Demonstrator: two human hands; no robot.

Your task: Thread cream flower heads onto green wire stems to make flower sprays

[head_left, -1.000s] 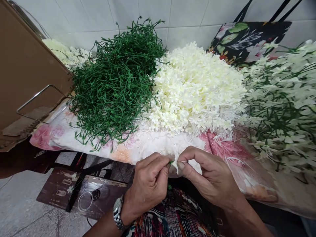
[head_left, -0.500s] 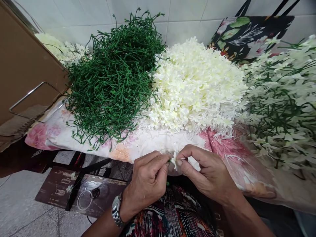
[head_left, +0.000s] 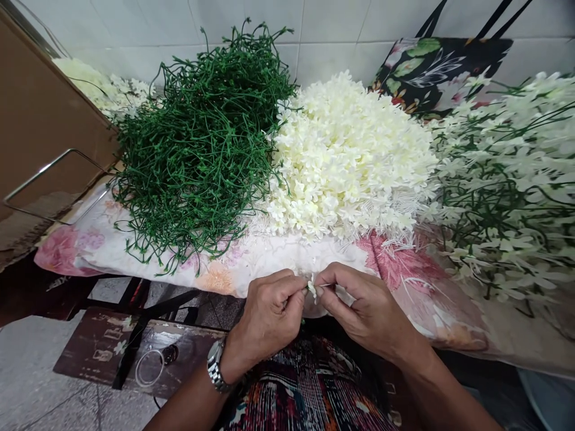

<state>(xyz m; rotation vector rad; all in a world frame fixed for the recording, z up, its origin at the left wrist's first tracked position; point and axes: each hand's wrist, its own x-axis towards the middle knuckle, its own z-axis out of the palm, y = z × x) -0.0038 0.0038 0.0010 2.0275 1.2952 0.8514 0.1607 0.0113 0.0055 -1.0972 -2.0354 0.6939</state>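
Just past the near edge of the cloth, my two hands meet at a small white artificial flower (head_left: 312, 288). My left hand (head_left: 276, 308), with a watch at the wrist, pinches a green stem tip beside the bloom; most of that stem is hidden by the fingers. Thumb and forefinger of my right hand (head_left: 354, 308) are closed at the flower's other side, on a thin white strand. Beyond the hands lie a tangled heap of green plastic stems (head_left: 193, 155) and a mound of loose white flowers (head_left: 345, 161).
Flowers on green stems (head_left: 507, 197) are piled at the right. A floral bag (head_left: 440, 75) leans on the tiled wall. At left stands a cardboard box (head_left: 49, 120) near a bent metal wire frame. A brown wooden bench (head_left: 179, 347) below carries a clear ring.
The right hand has come closer to the left, and the flower now sits tight against the left fingertips. The whole view has shifted slightly.
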